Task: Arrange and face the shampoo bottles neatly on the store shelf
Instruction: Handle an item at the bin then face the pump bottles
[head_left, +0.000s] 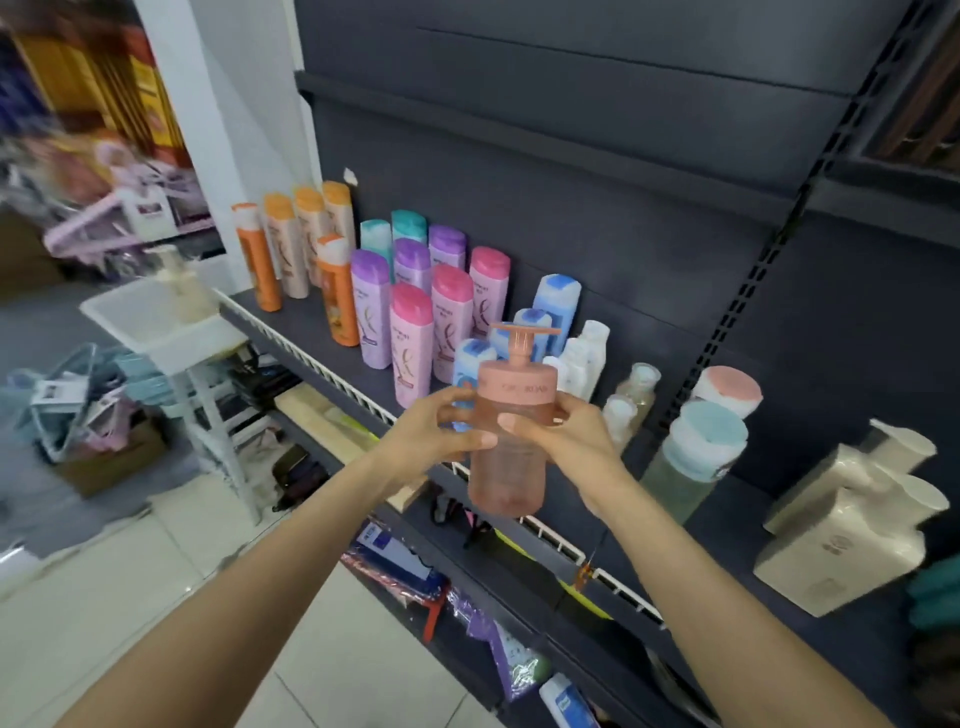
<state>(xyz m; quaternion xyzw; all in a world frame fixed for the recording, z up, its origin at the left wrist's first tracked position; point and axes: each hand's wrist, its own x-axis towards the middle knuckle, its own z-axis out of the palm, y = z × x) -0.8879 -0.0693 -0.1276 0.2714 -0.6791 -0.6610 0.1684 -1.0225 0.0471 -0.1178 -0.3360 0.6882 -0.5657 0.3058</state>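
Both forearms extended | pink pump bottle (506, 441) held upright in front of dark shelf (311, 322) edge | left hand (431, 434) fingers curled round its side | right hand (566, 436) gripped on other side | pink (410, 348), purple (371, 306), orange (337, 291) shampoo bottles stood in rows behind.

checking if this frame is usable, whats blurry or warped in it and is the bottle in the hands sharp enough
Head view: the far left background, around the white basin, is smeared by motion blur; the wide lens bends the shelf and its uprights toward the edges; the pink pump bottle, held by the left hand and the right hand, is fairly sharp, its lettering too soft to read; lighting is even, without harsh glare.
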